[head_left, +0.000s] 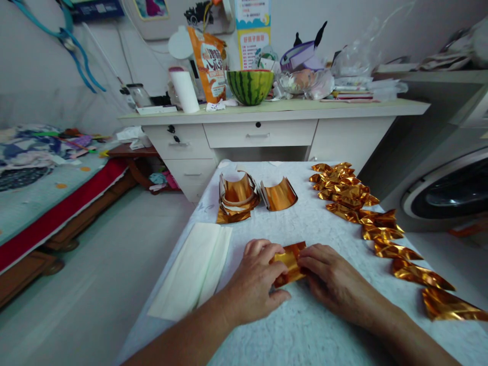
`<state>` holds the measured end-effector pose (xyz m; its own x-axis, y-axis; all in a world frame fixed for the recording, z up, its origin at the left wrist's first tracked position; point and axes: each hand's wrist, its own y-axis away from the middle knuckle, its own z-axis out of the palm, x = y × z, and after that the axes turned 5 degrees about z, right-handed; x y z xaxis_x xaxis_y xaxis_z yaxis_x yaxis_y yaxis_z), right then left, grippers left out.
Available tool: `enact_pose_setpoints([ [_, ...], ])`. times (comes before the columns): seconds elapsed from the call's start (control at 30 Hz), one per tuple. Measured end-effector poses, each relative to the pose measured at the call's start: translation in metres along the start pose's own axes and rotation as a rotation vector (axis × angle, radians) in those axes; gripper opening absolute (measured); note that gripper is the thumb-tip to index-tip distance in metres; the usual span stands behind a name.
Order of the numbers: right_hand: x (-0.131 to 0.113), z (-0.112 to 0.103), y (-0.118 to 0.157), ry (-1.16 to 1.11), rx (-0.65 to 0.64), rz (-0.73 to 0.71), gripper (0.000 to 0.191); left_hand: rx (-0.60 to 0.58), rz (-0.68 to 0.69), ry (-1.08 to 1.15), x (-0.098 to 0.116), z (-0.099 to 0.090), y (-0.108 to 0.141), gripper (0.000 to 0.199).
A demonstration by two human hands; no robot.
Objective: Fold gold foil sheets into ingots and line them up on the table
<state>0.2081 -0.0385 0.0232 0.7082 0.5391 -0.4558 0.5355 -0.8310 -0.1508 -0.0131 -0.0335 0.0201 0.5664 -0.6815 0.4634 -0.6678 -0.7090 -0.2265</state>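
Observation:
A small sheet of gold foil paper [290, 260] lies in front of me on the cloth-covered table, between my two hands. My left hand [263, 272] is curled over its left side, fingertips on the foil and thumb toward me. At the opposite end, the bent fingers of my right hand [331, 277] grip the edge; its thumb is mostly hidden. Farther back stand curled stacks of gold foil sheets [238, 195], with another curled foil stack [280, 195] to their right. Along the right side lie several folded gold foil pieces [381, 232] with pointed ends.
White paper sheets [190, 274] rest on the table's left side. A white desk [263, 116] behind carries a cut watermelon [250, 86], an orange snack bag [209, 66] and a paper roll [185, 90]. A washing machine [450, 168] is at right, a bed [57, 198] at left.

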Motion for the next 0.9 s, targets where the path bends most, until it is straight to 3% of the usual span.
enact_pose_setpoints([
  [0.1,0.004,0.002,0.000,0.063,0.049,-0.003,0.022,0.009,0.053,-0.036,-0.002,0.001,0.000,0.002],
  [0.23,0.009,0.005,0.001,0.152,0.077,0.025,0.019,-0.022,0.052,-0.084,-0.006,0.006,0.000,0.021],
  [0.4,0.010,0.010,0.003,0.071,0.116,0.054,0.024,0.024,0.103,-0.237,-0.009,0.010,0.003,0.021],
  [0.67,0.011,0.019,0.004,0.069,0.319,0.036,0.032,0.066,0.165,-0.443,-0.002,0.004,0.001,0.018],
  [0.77,0.011,0.018,0.005,0.081,0.315,0.021,0.031,0.040,0.159,-0.421,-0.003,0.005,0.000,0.018],
  [0.9,0.011,0.011,0.004,0.108,0.210,-0.001,0.028,-0.034,0.147,-0.345,-0.005,0.007,0.000,0.014],
])
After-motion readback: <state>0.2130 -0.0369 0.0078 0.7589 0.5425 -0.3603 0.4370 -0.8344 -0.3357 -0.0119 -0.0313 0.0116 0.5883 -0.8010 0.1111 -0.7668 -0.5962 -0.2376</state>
